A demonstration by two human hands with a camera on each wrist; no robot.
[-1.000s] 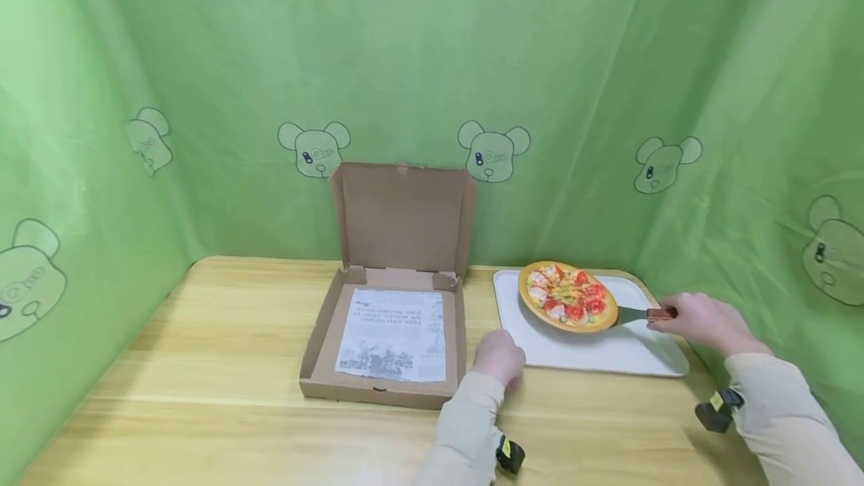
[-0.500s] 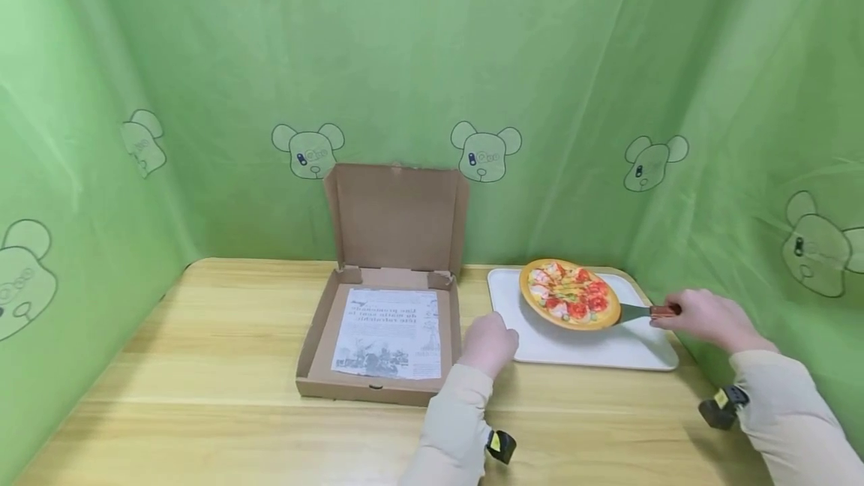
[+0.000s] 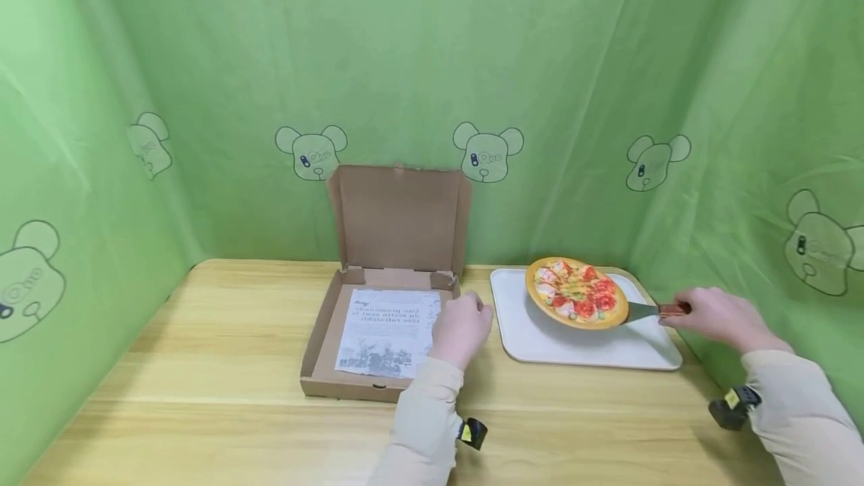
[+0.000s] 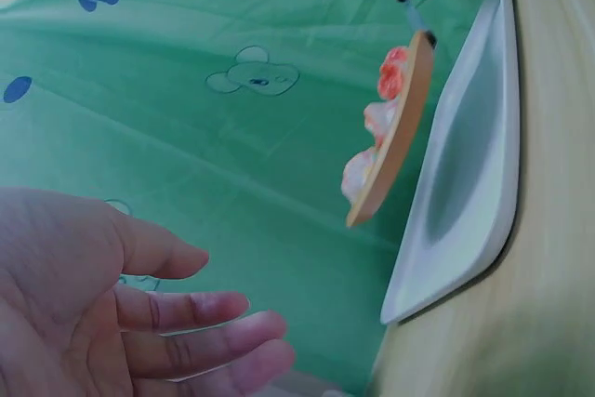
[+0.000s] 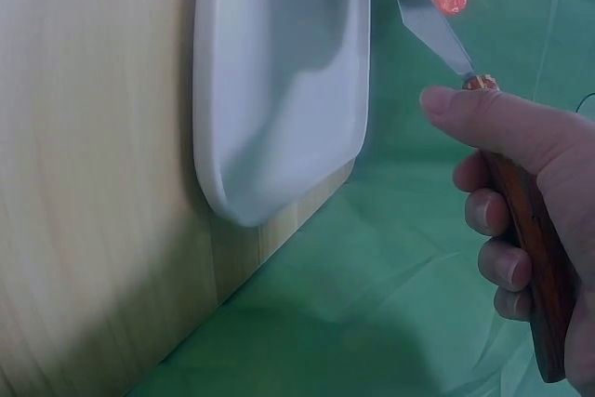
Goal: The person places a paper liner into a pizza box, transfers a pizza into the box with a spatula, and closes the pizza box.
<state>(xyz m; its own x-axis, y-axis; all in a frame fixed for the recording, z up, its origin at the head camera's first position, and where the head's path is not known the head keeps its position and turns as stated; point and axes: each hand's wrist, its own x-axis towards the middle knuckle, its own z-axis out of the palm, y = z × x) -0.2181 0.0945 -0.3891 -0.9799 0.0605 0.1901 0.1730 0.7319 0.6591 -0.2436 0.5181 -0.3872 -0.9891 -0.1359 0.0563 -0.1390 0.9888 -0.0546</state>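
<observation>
My right hand [image 3: 725,319] grips the wooden handle [image 5: 535,239] of a metal spatula [image 3: 640,312], thumb along its top and fingers wrapped round it. On the blade lies a toy-like pizza [image 3: 577,293] with red and white toppings, tilted. The left wrist view shows a gap between this pizza and the white tray [image 3: 560,347] below it. My left hand [image 3: 462,330] holds nothing; its fingers are relaxed and slightly bent. It overlaps the right wall of the cardboard pizza box [image 3: 317,328], left of the tray. Its palm faces the pizza in the left wrist view.
The box's lid [image 3: 405,220] stands upright at the back. Printed paper [image 3: 378,328] lines its bottom. Everything rests on a light wooden table [image 3: 223,366], with green curtains [image 3: 398,58] behind and along both sides.
My left hand has moved left, from beside the tray's front left corner to over the box's right side. The pizza stays raised on the spatula and has shifted slightly right over the tray.
</observation>
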